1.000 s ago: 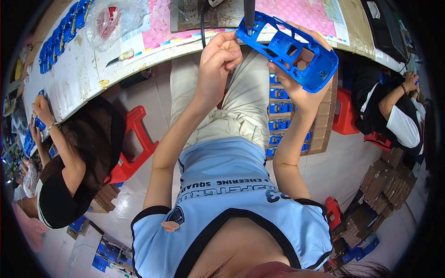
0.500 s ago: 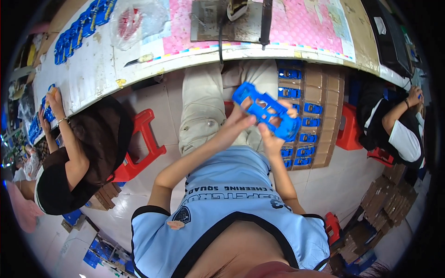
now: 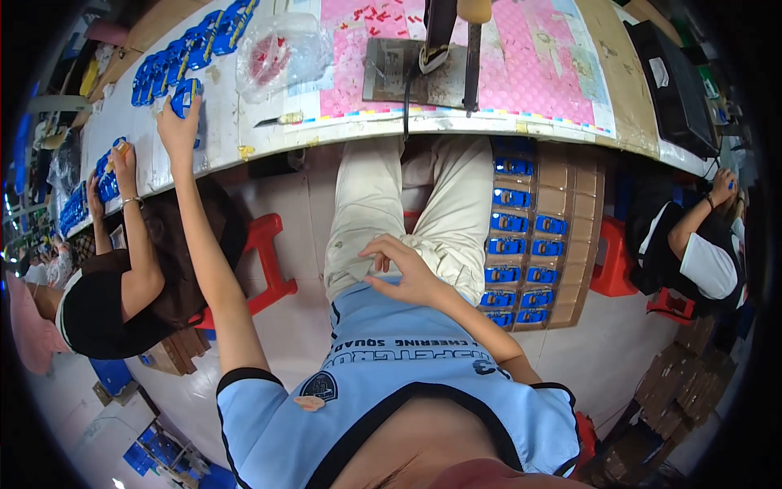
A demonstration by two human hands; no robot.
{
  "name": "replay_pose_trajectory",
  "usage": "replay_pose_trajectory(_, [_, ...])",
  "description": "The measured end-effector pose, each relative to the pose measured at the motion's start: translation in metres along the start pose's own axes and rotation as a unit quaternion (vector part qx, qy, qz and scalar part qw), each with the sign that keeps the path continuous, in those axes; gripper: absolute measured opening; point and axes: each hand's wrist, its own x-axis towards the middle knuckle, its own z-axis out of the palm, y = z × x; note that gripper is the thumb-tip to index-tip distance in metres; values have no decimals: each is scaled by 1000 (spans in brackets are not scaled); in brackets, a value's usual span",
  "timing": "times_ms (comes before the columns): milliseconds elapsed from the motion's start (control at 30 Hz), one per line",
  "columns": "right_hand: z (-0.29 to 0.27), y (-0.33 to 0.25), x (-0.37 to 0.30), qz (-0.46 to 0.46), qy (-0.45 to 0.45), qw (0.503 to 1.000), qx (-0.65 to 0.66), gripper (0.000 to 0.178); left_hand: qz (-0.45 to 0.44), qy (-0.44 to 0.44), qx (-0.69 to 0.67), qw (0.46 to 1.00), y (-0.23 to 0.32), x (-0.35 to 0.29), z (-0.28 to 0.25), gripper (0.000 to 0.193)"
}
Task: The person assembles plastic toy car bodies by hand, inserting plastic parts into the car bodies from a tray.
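Observation:
My left hand [image 3: 179,129] is stretched out to the table at the upper left, its fingers closed round a blue toy car [image 3: 186,95]. Just beyond it stands a row of similar blue toy car bodies [image 3: 167,68], close together on the tabletop. Part of another blue piece shows beside my left wrist. My right hand [image 3: 405,273] hovers over my lap with its fingers apart and holds nothing.
A plastic bag with red parts [image 3: 273,61], a brush [image 3: 279,120] and a metal press plate [image 3: 391,73] lie on the white table. Beside my legs is a divided carton [image 3: 556,183] holding blue cars. Co-workers sit left and right near red stools [image 3: 273,261].
Both hands held a blue car shell over my lap. My left hand has since moved to the table at the upper left; my right hand has let go and dropped toward my lap.

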Motion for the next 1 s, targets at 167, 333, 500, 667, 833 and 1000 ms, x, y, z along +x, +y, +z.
replay_pose_trajectory(167, [-23,25,-2,33,34,993,-112,24,38,190,206,959,42,-2,12,41])
replay_pose_trajectory(333, [-54,76,4,64,151,978,-129,15,295,4,-227,928,167,-38,-26,13])
replay_pose_trajectory(500, [-107,143,-4,85,282,945,-141,8,293,0,-177,940,191,-18,24,10])
replay_pose_trajectory(667, [-151,206,-19,107,453,850,-247,8,223,4,-222,949,159,2,42,12])
replay_pose_trajectory(833, [-155,210,-20,107,488,839,-215,6,180,-53,-283,941,153,11,46,14])
replay_pose_trajectory(1000, [-152,208,-16,114,478,831,-260,6,149,-83,-335,927,152,5,42,10])
